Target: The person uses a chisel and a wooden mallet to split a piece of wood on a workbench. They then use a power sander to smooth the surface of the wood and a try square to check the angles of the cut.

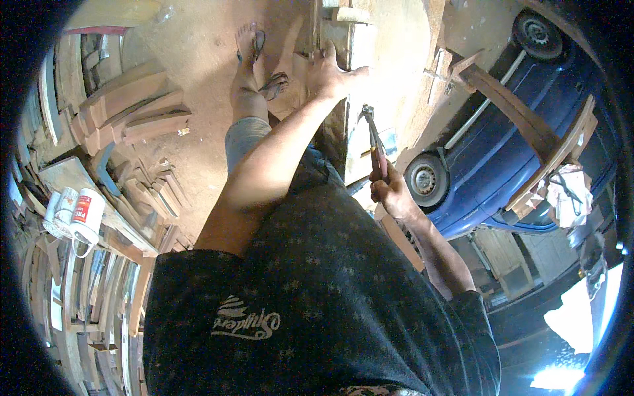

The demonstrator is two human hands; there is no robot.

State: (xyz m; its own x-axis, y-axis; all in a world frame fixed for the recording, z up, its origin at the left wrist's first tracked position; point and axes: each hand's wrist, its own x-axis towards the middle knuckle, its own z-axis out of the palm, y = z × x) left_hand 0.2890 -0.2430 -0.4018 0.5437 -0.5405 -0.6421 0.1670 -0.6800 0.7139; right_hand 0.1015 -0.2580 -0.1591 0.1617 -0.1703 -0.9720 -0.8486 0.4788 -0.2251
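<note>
My left hand (327,78) lies with its fingers spread on the edge of a pale wooden workpiece (356,49); thumb and fingers point apart, and nothing shows in its grip. My right hand (391,193) is closed around the reddish handle of a slim hand tool (376,142). The tool has a dark metal head and leans away from me over the brightly lit bench top (389,79). Whether it is pincers or a hammer I cannot tell. Its head is close to the workpiece's side, right of my left hand; contact is unclear.
Stacked wood offcuts (132,112) lie on the floor at left, with white cans (86,214) on a wooden rack nearby. A blue car (508,145) stands at right, behind a wooden beam (515,115). My sandalled feet (271,86) are left of the bench.
</note>
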